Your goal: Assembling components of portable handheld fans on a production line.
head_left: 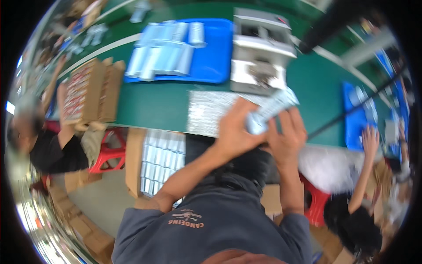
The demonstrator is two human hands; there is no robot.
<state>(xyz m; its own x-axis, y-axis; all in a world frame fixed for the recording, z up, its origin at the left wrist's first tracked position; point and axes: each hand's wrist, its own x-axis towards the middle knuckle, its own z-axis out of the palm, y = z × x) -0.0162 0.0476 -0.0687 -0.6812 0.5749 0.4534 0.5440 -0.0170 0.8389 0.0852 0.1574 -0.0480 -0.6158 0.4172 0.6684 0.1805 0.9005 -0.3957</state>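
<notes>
A slim light blue box [276,105], slightly blurred, is held at a tilt between my two hands above the table's near edge. My left hand [237,127] is closed round its lower left end. My right hand [288,134] has its fingers bent against the box's right side, with part of the grip hidden. Under and beside my left hand lies a silvery wrapped sheet [204,110]. Just beyond the hands stands a grey and white machine [259,53] with an open, lit recess.
A blue tray [215,57] at the back holds several light blue boxes. An upright brown carton [92,92] stands left. Below the table, another carton [135,163] holds light blue boxes. At the right, a co-worker's hand [370,141] touches a second blue tray [354,127].
</notes>
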